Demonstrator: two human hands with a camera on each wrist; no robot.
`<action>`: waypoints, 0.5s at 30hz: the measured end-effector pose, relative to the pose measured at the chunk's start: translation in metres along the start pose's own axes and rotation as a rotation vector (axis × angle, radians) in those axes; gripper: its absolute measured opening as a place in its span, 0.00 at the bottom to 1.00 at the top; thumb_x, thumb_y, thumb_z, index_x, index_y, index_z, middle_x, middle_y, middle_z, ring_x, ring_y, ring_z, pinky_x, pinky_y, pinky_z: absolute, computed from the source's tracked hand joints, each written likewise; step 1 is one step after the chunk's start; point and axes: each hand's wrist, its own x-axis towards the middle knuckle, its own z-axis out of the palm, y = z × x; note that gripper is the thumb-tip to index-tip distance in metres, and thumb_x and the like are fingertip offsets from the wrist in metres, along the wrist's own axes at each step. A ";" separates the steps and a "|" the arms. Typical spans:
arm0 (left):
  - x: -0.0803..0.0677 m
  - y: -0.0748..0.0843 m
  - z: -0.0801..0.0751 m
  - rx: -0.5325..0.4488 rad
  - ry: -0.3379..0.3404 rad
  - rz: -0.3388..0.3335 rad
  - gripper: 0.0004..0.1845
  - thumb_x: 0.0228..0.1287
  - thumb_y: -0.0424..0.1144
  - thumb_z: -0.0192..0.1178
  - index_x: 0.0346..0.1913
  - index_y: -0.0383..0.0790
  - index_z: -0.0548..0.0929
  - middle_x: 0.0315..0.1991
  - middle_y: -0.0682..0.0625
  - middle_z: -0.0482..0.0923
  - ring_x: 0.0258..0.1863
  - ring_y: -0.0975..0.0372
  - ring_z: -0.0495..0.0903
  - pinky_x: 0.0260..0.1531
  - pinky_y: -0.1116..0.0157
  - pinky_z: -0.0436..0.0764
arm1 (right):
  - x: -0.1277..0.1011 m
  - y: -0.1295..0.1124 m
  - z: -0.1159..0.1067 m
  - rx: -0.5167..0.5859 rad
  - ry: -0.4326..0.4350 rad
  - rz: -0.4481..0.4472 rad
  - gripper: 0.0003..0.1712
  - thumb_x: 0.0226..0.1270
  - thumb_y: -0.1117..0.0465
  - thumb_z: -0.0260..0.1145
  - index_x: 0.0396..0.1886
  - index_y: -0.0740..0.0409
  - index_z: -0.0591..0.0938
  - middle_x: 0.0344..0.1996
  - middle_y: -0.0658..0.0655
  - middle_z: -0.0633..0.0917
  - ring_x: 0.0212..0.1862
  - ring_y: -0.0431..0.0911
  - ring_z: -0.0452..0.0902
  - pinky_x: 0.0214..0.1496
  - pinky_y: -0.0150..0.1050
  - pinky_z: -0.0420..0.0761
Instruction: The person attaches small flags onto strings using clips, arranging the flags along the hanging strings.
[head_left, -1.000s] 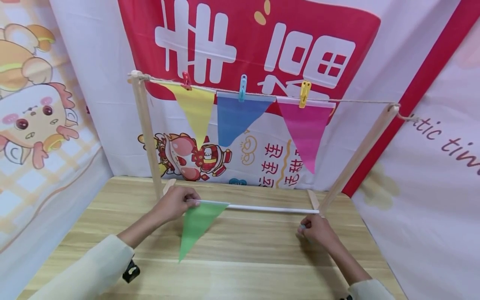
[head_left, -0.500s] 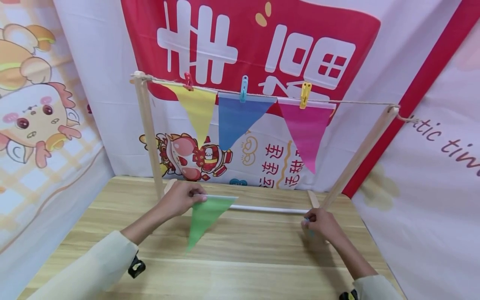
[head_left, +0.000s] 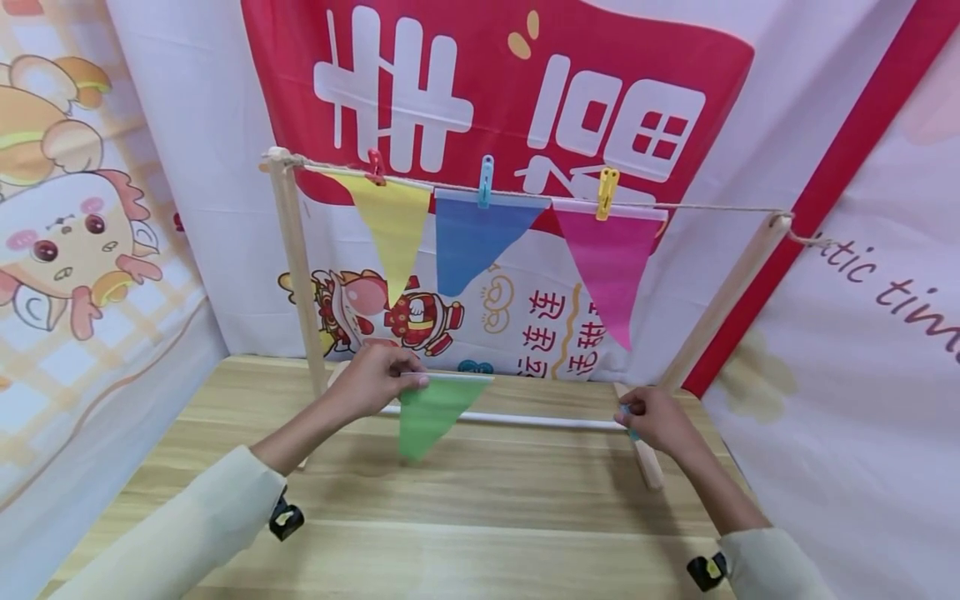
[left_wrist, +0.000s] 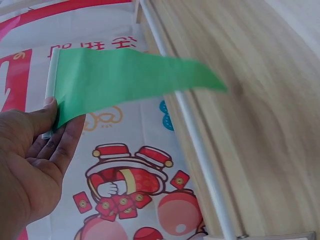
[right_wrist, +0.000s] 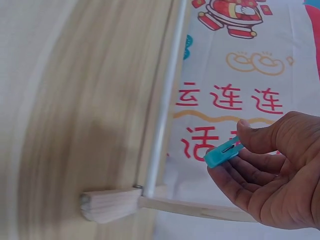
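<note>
Green flag (head_left: 431, 410) hangs from the left hand (head_left: 372, 382), whose thumb and fingers pinch the white strip along its top edge at one end; the wrist view shows the fingertips (left_wrist: 50, 116) only just on that strip, so the hold looks light. The flag is in the air above the table (head_left: 480, 517), in front of the white rod (head_left: 525, 419) that joins the feet of the wooden rack, and its point droops down and sways. The right hand (head_left: 656, 417) is closed round a small blue clip (right_wrist: 223, 152), pinched between thumb and forefinger with its end sticking out, near the rack's right foot (head_left: 647, 458).

Above them the string (head_left: 712, 206) runs between the two posts. On it a yellow flag (head_left: 390, 229), a blue flag (head_left: 476, 242) and a pink flag (head_left: 611, 267) each hang from their own clip, side by side. The bare stretch of string lies to the right of the pink flag, up to the right post (head_left: 731, 292).

To do this well, I judge the left hand should keep the white strip level and lay it flat against that bare stretch, just beside the pink flag. The right hand would need to shift its hold to the clip's tail so that a squeeze opens its mouth, then bite over strip and string together near the middle. A loose pinch on the strip could let the flag slip or twist.
</note>
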 end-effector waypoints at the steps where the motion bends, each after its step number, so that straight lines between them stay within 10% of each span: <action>1: 0.001 0.002 -0.001 -0.008 -0.001 -0.001 0.03 0.75 0.36 0.77 0.45 0.41 0.97 0.37 0.49 0.92 0.36 0.60 0.85 0.35 0.66 0.89 | 0.001 -0.001 -0.003 -0.005 0.003 -0.007 0.23 0.79 0.61 0.74 0.60 0.79 0.86 0.47 0.72 0.93 0.48 0.58 0.91 0.51 0.53 0.93; 15: 0.014 0.028 -0.005 -0.025 -0.003 0.030 0.02 0.75 0.38 0.77 0.45 0.45 0.96 0.38 0.52 0.94 0.37 0.62 0.89 0.38 0.64 0.90 | 0.003 -0.022 -0.028 -0.056 0.033 -0.056 0.18 0.79 0.61 0.75 0.57 0.73 0.90 0.45 0.68 0.94 0.46 0.54 0.91 0.46 0.44 0.89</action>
